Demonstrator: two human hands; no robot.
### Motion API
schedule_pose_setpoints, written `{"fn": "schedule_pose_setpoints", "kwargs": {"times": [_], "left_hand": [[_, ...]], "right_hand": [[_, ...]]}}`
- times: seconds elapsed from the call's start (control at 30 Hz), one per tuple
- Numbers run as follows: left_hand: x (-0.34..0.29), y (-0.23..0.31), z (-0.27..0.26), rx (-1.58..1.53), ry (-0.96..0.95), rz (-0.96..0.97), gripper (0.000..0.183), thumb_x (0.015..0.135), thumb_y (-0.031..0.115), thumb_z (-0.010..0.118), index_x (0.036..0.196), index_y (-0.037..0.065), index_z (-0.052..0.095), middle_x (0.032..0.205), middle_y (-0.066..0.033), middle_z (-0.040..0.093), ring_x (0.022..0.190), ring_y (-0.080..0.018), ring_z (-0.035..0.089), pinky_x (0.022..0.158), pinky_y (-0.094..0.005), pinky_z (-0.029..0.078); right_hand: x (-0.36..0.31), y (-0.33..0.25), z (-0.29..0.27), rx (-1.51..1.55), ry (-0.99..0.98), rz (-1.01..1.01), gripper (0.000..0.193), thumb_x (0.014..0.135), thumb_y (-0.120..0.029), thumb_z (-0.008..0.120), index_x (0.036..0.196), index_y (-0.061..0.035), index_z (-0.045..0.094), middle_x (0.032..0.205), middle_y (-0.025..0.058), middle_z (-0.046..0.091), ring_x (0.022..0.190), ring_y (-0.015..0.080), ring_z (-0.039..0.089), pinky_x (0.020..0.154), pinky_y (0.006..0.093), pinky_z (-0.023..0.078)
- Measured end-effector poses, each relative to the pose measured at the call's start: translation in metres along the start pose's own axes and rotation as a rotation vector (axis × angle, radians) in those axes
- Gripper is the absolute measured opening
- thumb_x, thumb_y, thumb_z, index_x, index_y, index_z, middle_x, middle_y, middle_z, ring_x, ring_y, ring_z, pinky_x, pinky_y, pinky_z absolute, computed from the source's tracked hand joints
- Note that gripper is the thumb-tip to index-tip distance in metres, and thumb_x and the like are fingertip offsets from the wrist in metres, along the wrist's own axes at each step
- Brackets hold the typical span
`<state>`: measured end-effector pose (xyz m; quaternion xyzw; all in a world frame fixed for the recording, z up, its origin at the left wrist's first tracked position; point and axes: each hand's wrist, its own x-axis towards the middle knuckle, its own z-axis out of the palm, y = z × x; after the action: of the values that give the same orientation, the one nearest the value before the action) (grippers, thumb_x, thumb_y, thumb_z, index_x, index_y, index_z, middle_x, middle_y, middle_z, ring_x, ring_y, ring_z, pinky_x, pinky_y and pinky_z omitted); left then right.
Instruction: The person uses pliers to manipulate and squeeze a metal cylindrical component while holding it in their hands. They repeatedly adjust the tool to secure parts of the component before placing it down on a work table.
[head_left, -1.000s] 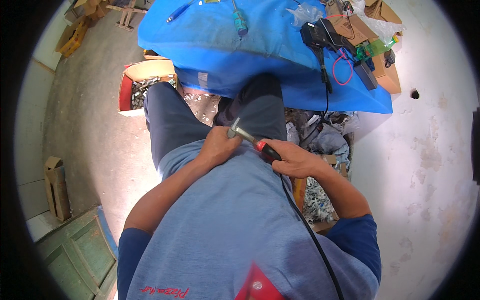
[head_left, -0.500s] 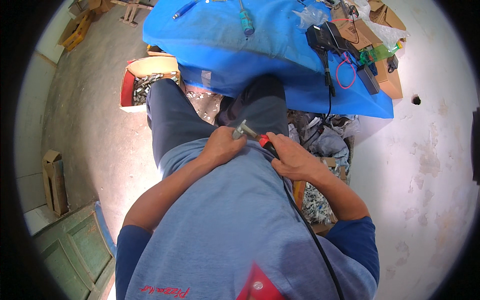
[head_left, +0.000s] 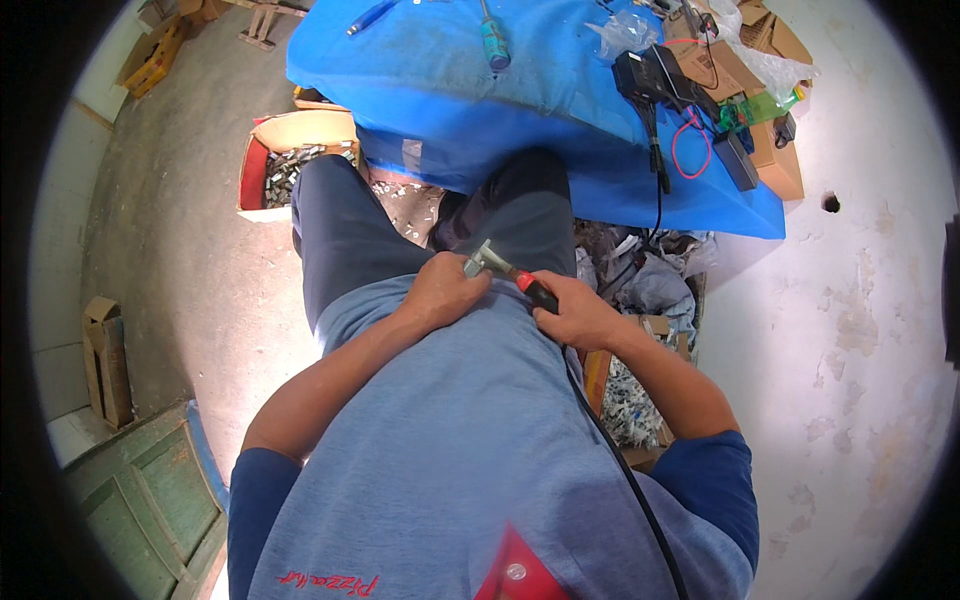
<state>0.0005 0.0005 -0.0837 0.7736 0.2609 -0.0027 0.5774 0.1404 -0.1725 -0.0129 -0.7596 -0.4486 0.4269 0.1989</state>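
Observation:
Over my lap, my left hand (head_left: 445,290) is closed around a small silvery metal part (head_left: 476,266). My right hand (head_left: 578,312) grips a corded tool with a red and black handle (head_left: 538,292), which looks like a soldering iron. Its pale metal front end (head_left: 496,262) meets the small part just beside my left fingers. A black cord (head_left: 620,462) runs from the handle down across my right side. The fingers of my left hand partly hide the small part, so its exact kind cannot be made out.
Ahead is a table with a blue cover (head_left: 440,100), bearing a teal-handled screwdriver (head_left: 494,45), a blue pen-like tool (head_left: 372,18) and black power adapters (head_left: 635,76). A carton (head_left: 310,128) of small metal pieces stands by my left knee. White wall (head_left: 840,330) at right.
My right hand has slid slightly back along the handle, baring more of its black part. My left hand and the small metal part have hardly moved.

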Motion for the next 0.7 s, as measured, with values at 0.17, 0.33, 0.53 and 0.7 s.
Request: {"fn": "schedule_pose_setpoints", "kwargs": {"times": [0.17, 0.33, 0.53, 0.7], "left_hand": [[0.000, -0.009, -0.002, -0.010, -0.058, -0.025, 0.036, 0.082, 0.029, 0.060, 0.078, -0.007, 0.065, 0.063, -0.0171, 0.061, 0.058, -0.0224, 0.059, 0.060, -0.0402, 0.047], [-0.004, 0.016, -0.007, -0.077, -0.179, 0.035, 0.033, 0.082, 0.027, 0.060, 0.079, -0.006, 0.064, 0.067, -0.0110, 0.062, 0.063, -0.0173, 0.056, 0.061, -0.0368, 0.046], [-0.004, 0.027, -0.007, -0.257, -0.052, 0.119, 0.031, 0.086, 0.025, 0.062, 0.070, -0.001, 0.059, 0.063, -0.0004, 0.054, 0.061, -0.0085, 0.048, 0.054, -0.0328, 0.040], [-0.008, 0.020, -0.007, -0.321, -0.002, 0.035, 0.036, 0.087, 0.026, 0.064, 0.064, 0.000, 0.056, 0.059, 0.0024, 0.051, 0.056, -0.0069, 0.044, 0.049, -0.0308, 0.036]], "right_hand": [[0.006, 0.012, 0.027, -0.456, 0.359, -0.176, 0.049, 0.072, -0.012, 0.066, 0.117, 0.0000, 0.050, 0.097, 0.0192, 0.057, 0.093, 0.0365, 0.058, 0.079, 0.0426, 0.047], [0.036, 0.042, 0.030, -0.811, 0.425, -0.202, 0.060, 0.066, -0.008, 0.073, 0.119, 0.0009, 0.048, 0.097, 0.0176, 0.054, 0.090, 0.0357, 0.055, 0.077, 0.0436, 0.047], [0.035, -0.002, -0.002, 0.044, 0.424, -0.141, 0.053, 0.074, -0.008, 0.060, 0.126, -0.0008, 0.047, 0.104, 0.0123, 0.058, 0.097, 0.0250, 0.058, 0.086, 0.0359, 0.047], [0.024, -0.002, -0.035, 0.651, -0.103, 0.042, 0.051, 0.070, -0.009, 0.055, 0.120, 0.0028, 0.056, 0.107, 0.0102, 0.063, 0.098, 0.0184, 0.058, 0.090, 0.0290, 0.045]]}}
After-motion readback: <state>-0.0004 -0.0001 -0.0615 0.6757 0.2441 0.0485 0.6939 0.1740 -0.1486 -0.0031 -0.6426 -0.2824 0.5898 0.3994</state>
